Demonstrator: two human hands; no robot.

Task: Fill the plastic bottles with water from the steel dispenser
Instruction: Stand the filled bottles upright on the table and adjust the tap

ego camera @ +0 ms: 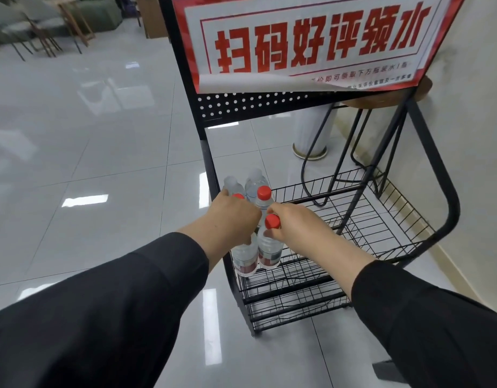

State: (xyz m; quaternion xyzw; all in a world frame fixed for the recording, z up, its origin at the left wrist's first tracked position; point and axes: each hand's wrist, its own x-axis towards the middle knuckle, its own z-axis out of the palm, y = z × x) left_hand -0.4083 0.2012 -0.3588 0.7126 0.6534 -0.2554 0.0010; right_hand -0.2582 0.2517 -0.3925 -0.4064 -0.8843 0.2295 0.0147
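Several clear plastic bottles stand at the left end of a black wire rack's top basket [381, 219]. My left hand [233, 217] grips the neck of one bottle [244, 256], hiding its cap. My right hand [292, 225] grips a red-capped bottle [268, 247] just below the cap. Behind them stand another red-capped bottle [263, 196] and two with clear caps [254, 177]. No steel dispenser is in view.
The rack carries a red and white sign [311, 43] above a perforated black panel. Lower wire shelves [292, 301] sit beneath the basket. A stool with black legs [353, 152] and a white pillar base stand behind. Glossy tiled floor spreads left; chairs are far back.
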